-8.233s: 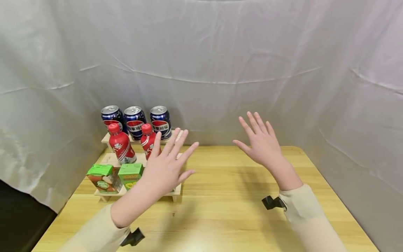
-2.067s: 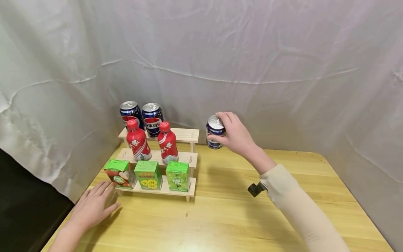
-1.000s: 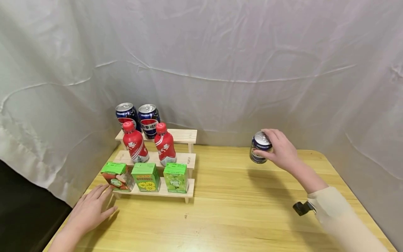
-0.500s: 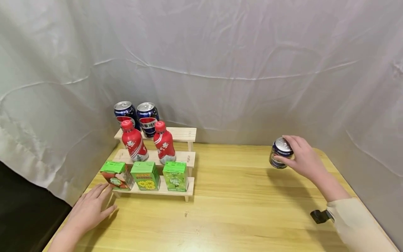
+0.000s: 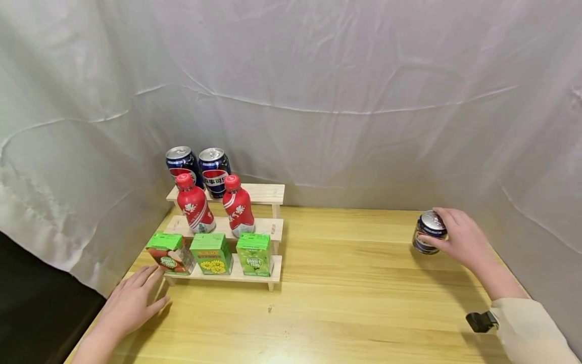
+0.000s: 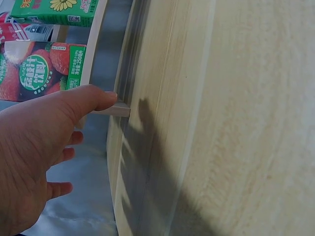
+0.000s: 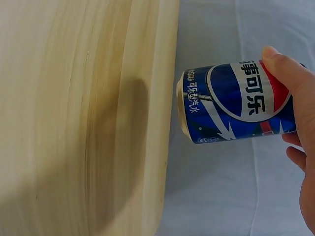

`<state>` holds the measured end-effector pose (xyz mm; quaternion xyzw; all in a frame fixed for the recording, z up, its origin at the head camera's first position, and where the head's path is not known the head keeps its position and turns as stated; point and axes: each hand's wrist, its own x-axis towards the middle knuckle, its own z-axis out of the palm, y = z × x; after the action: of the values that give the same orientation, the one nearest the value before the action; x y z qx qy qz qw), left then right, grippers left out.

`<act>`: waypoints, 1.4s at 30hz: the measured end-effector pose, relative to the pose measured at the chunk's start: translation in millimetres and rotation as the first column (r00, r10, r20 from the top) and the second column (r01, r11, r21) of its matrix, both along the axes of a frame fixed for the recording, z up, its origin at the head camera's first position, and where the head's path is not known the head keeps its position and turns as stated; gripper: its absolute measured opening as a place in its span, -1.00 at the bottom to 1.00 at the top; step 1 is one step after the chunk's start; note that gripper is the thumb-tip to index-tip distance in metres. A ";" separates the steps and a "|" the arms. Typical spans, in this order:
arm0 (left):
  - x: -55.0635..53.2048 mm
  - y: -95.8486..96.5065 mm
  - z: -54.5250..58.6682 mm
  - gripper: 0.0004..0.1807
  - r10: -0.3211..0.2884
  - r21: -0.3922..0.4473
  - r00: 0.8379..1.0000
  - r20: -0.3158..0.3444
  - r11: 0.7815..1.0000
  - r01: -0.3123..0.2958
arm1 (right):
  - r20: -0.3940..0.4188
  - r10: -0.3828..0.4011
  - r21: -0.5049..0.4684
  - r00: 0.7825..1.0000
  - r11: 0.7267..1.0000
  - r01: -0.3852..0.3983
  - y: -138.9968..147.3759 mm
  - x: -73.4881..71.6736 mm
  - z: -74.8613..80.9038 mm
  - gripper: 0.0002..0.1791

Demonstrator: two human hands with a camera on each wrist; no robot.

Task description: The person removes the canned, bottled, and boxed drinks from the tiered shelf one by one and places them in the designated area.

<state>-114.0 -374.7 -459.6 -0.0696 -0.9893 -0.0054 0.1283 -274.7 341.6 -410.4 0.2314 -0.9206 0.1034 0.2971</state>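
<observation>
My right hand (image 5: 464,240) grips a blue cola can (image 5: 432,222) at the table's far right, thumb on one side and fingers round the other. The right wrist view shows the can's (image 7: 231,105) base apart from the table, so it is held in the air. At the left, my left hand (image 5: 129,303) lies by the front corner of a three-tier wooden stand (image 5: 268,227), fingers loosely extended, holding nothing. Close to its fingertips stands a red-and-green drink carton (image 5: 170,255); whether they touch the stand or carton I cannot tell.
Two cola cans (image 5: 214,172) stand on the stand's top tier, two red bottles (image 5: 238,210) on the middle one. A green carton with yellow flowers (image 5: 211,255) and a light green carton (image 5: 254,255) share the bottom tier. Grey cloth (image 5: 341,126) encloses the wooden table (image 5: 341,293).
Both hands hovered empty at first, with three cans on the top tier. The right hand has since carried the rightmost can to the far right and lower; the left came down beside the stand.
</observation>
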 end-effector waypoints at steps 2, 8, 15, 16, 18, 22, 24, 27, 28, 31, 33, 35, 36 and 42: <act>0.4 0.0 0.2 -0.19 0.001 0.002 1.000 0.007 1.000 -0.001 | 0.047 -0.034 0.006 0.998 0.999 0.034 4.6 1.0 0.0 -0.07; 0.7 0.1 0.5 -0.19 0.006 0.007 1.000 0.013 1.000 -0.006 | 0.144 -0.075 -0.003 0.987 0.997 0.076 17.7 0.0 -3.3 -0.08; 0.5 0.1 -0.7 -0.20 0.001 0.008 1.000 -0.004 1.000 -0.001 | 0.206 -0.097 -0.017 0.974 0.995 0.103 29.0 -1.2 -9.3 -0.08; 0.9 0.5 -0.8 -0.20 -0.001 0.007 1.000 -0.013 1.000 0.001 | 0.212 -0.096 -0.020 0.973 0.995 0.103 30.4 -1.5 -10.0 -0.08; 1.0 1.0 -1.0 -0.20 -0.008 0.008 1.000 -0.027 1.000 0.008 | 0.227 -0.102 -0.026 0.969 0.993 0.111 33.2 -2.4 -11.2 -0.08; 0.6 1.3 -0.9 -0.20 -0.011 0.007 1.000 -0.024 1.000 0.011 | 0.259 -0.110 -0.042 0.960 0.991 0.125 38.2 -3.9 -14.1 -0.08; 0.4 1.2 -0.5 -0.19 -0.007 0.007 1.000 -0.008 1.000 0.007 | 0.270 -0.111 -0.048 0.956 0.991 0.129 40.1 -4.0 -15.8 -0.09; 0.0 0.6 -0.1 -0.18 -0.003 0.005 1.000 0.016 1.000 0.003 | 0.289 -0.111 -0.053 0.951 0.990 0.132 42.9 -4.5 -19.0 -0.10; -0.3 0.4 -0.1 -0.18 -0.003 0.005 1.000 0.018 1.000 0.003 | 0.295 -0.111 -0.054 0.949 0.990 0.132 43.9 -4.6 -19.9 -0.09; -0.1 0.7 -0.3 -0.18 -0.001 0.008 1.000 0.016 1.000 0.001 | 0.313 -0.110 -0.057 0.943 0.989 0.134 47.0 -5.4 -21.9 -0.08; 0.2 0.9 -1.0 -0.19 -0.002 0.007 1.000 0.007 1.000 0.002 | 0.323 -0.107 -0.058 0.940 0.989 0.133 48.8 -6.2 -23.1 -0.07; 0.4 0.8 -2.1 -0.19 -0.005 0.006 1.000 -0.003 1.000 0.005 | 0.328 -0.105 -0.063 0.939 0.989 0.132 50.6 -7.6 -24.2 -0.07; 0.7 1.0 -2.5 -0.19 -0.007 0.006 1.000 -0.010 1.000 0.007 | 0.329 -0.102 -0.068 0.939 0.989 0.131 51.3 -8.3 -24.7 -0.07; 2.2 2.1 -3.0 -0.20 -0.015 0.008 0.999 -0.038 1.000 0.015 | 0.328 -0.092 -0.088 0.940 0.988 0.127 54.8 -14.1 -29.2 -0.10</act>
<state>-111.8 -372.6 -462.6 -0.0766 -0.9861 -0.0093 0.1471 -288.9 396.4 -439.5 0.1434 -0.9613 0.1727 0.1595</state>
